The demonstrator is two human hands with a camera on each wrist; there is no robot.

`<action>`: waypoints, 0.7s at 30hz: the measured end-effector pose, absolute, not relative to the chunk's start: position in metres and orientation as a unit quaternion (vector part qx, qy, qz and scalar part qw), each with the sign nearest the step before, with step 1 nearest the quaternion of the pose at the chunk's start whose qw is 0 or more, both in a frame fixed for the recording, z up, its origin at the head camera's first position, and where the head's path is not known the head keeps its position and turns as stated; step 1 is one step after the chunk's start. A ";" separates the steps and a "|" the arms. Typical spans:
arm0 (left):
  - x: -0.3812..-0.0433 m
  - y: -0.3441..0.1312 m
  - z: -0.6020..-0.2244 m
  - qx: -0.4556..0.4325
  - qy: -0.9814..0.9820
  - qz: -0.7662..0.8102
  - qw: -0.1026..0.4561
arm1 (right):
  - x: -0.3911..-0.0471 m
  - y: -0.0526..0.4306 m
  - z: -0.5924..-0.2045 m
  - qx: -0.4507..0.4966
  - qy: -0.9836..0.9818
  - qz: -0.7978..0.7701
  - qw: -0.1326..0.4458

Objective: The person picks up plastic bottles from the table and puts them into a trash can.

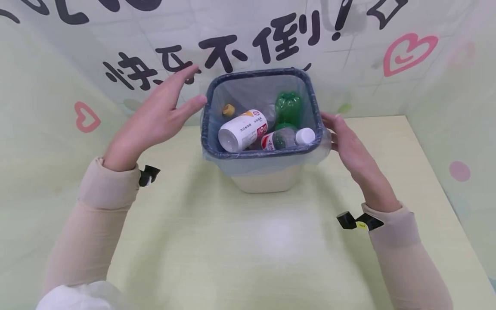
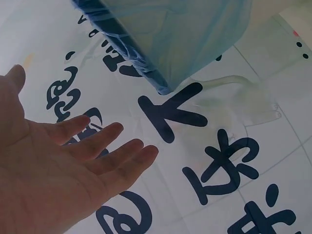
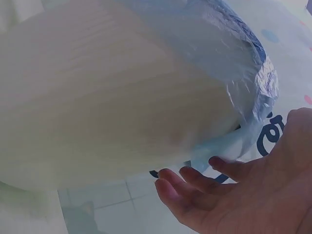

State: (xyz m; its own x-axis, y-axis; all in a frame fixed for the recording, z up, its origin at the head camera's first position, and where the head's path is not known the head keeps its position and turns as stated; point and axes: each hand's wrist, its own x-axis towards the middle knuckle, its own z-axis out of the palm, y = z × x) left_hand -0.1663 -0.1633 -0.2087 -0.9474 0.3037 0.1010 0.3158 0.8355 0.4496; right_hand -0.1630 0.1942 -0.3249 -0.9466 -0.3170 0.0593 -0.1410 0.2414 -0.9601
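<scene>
A cream trash bin (image 1: 267,178) stands upright on the table, lined with a translucent blue bag (image 1: 232,165) folded over its dark rim. Inside lie a white can (image 1: 243,130), a clear bottle with a white cap (image 1: 284,138), a green plastic bottle (image 1: 288,107) and a small tan piece (image 1: 228,110). My left hand (image 1: 160,110) is beside the rim's left side, fingers extended, holding nothing; the left wrist view shows its palm (image 2: 73,165) apart from the bag. My right hand (image 1: 350,148) is at the bin's right side, fingertips right by the bag's overhang, fingers loosely bent in the right wrist view.
The pale table (image 1: 252,241) extends in front of the bin. Behind it rises a white wall covering (image 1: 341,82) with large black characters and pink hearts. Pale green panels (image 1: 461,129) stand on both sides.
</scene>
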 end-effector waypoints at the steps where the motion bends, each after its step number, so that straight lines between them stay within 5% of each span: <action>1: -0.165 -0.167 -0.210 -0.160 -0.958 -0.238 0.012 | -0.164 0.196 -0.325 -0.153 0.780 -0.603 0.069; 11: -0.147 -0.202 -0.246 -0.122 -0.959 -0.256 0.017 | -0.165 0.241 -0.336 -0.164 0.843 -0.512 -0.021; 21: -0.135 -0.244 -0.291 -0.139 -0.968 -0.211 0.003 | -0.131 0.277 -0.396 -0.173 0.890 -0.417 -0.062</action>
State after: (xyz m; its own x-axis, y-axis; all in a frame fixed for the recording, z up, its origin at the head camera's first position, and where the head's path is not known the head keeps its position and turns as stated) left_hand -0.1348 -0.2439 -0.2907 -0.9614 0.2676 0.0643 0.2701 0.8724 0.4074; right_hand -0.1312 0.2774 -0.3957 -0.9324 -0.2561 0.2549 -0.3598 0.5923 -0.7209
